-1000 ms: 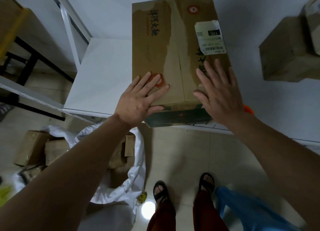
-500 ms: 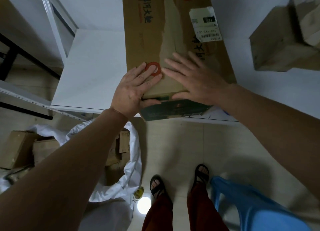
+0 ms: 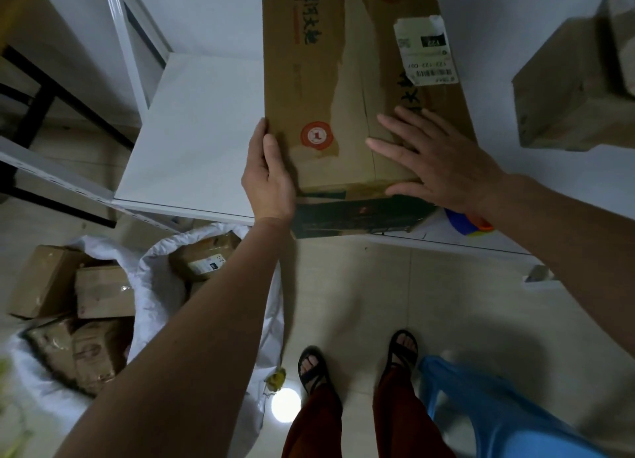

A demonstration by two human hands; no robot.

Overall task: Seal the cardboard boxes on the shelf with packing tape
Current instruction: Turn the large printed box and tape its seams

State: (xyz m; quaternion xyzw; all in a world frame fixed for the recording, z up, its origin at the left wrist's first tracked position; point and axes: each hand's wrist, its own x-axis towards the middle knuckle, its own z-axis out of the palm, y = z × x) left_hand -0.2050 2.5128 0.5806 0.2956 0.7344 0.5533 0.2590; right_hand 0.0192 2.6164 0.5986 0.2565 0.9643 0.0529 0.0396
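Steadying a cardboard box (image 3: 330, 89) on the shelf (image 3: 192, 141) for taping: left hand (image 3: 269, 179) gripping its side edge, right hand (image 3: 443, 162) pressing the flaps flat, fingers straight.

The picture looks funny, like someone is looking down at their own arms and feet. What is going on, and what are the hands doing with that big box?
The camera sits on a person's head and looks down, so you see their own arms and their sandalled feet on the floor. There is no robot, just two bare hands. A big cardboard box lies on a white shelf, sticking out a little over its front edge. The left hand holds the box's left side, thumb on top. The right hand lies flat on the lid, fingers straight. A white label is stuck on top. Another box sits to the right. Down on the floor, a white sack holds more boxes. Neither hand holds tape.
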